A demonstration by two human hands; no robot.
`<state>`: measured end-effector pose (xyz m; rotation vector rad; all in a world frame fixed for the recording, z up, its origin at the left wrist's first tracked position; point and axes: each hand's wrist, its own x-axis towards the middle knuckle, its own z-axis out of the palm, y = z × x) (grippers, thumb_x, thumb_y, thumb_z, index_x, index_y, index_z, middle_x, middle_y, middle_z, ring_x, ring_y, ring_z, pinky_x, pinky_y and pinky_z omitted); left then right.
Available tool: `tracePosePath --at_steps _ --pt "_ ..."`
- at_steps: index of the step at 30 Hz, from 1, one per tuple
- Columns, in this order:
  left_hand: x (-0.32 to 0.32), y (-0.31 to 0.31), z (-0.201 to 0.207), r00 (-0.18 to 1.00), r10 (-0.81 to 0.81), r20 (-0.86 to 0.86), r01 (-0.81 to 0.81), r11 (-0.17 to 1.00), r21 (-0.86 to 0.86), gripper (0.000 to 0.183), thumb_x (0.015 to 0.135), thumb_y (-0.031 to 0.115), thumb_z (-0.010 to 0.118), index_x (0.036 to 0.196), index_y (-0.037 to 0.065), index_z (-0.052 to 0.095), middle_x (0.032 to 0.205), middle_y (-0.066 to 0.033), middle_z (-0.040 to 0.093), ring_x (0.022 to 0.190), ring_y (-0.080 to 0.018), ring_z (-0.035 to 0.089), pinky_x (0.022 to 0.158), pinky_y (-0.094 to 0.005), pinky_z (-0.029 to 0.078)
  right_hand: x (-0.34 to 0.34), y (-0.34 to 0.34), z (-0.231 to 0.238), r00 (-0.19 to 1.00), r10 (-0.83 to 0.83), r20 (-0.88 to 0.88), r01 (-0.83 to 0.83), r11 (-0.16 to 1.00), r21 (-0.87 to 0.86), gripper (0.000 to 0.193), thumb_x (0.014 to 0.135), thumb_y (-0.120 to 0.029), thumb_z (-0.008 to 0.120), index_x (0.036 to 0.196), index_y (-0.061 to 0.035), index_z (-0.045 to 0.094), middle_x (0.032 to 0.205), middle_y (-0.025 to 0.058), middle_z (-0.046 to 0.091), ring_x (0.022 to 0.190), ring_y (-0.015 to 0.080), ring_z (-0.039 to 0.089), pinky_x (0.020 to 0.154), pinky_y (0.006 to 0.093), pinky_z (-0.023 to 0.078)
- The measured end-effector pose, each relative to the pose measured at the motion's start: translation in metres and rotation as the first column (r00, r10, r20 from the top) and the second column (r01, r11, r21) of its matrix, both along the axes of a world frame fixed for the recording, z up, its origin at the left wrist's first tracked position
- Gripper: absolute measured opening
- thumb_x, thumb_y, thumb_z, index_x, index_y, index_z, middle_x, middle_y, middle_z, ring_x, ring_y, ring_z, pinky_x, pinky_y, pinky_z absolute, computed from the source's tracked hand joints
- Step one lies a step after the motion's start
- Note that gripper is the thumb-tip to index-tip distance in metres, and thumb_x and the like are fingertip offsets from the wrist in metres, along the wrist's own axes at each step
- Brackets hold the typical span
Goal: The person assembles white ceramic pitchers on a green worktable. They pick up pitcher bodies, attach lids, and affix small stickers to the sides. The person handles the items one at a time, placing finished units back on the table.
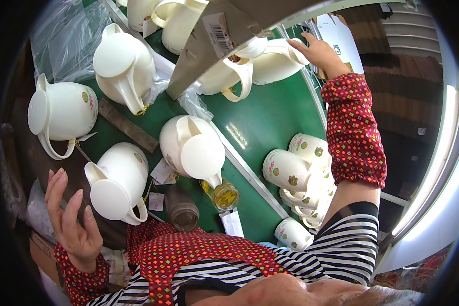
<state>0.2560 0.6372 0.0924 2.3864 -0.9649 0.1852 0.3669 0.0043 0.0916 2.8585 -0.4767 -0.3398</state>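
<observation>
My left hand [74, 222] is raised at the lower left, fingers spread and holding nothing. Closest to it stands a white lidded jug [110, 198] with a paper tag [156, 201] on yellow string. My right arm stretches to the far right, where my right hand [319, 55] has its fingers over the end of another white jug [275, 62]; the grip is partly hidden. More white jugs stand around: one at the left [69, 113], one behind it [120, 64] and one in the middle [196, 148].
A grey metal beam [191, 64] with a label crosses above the green work surface [255, 117]. White mugs [290, 171] cluster at the right beyond a metal rail [250, 186]. A glass jar with yellow contents [224, 196] and a dark jar [182, 211] stand near me. Clear plastic [69, 43] lies far left.
</observation>
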Motion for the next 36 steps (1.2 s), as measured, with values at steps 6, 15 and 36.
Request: tracePosePath --at_steps 6,15,36 --pt "-0.002 0.006 -0.002 1.0 0.017 0.012 -0.016 1.0 -0.01 0.033 0.095 0.001 0.055 0.128 0.0 0.057 0.144 -0.0273 0.05 0.134 -0.0491 0.052 0.115 -0.0668 0.038 0.014 0.005 0.007 0.92 -0.33 -0.214 0.363 0.921 0.14 0.09 0.094 -0.074 0.052 0.145 0.0 0.051 0.113 0.023 0.07 0.063 0.0288 0.073 0.054 0.0365 0.06" --pt "-0.002 0.008 -0.007 1.0 0.028 -0.012 -0.028 1.0 0.005 0.033 0.096 0.001 0.055 0.128 0.001 0.057 0.144 -0.0273 0.05 0.134 -0.0494 0.052 0.114 -0.0656 0.039 -0.011 -0.01 0.0 0.931 0.345 -0.119 -0.309 0.918 0.247 0.081 0.069 0.008 0.084 0.137 -0.0226 0.051 0.147 0.0139 0.047 0.13 0.0364 0.058 0.109 0.0419 0.052" --pt "0.0 -0.003 -0.007 0.999 0.03 -0.018 -0.029 0.999 0.019 0.032 0.095 0.0 0.054 0.127 -0.001 0.057 0.144 -0.0287 0.05 0.133 -0.0505 0.052 0.114 -0.065 0.04 -0.01 -0.003 0.011 0.953 0.253 -0.167 -0.235 0.964 0.121 0.069 0.092 -0.042 0.077 0.145 -0.0063 0.051 0.117 0.0233 0.072 0.105 0.04 0.07 0.096 0.0479 0.053"
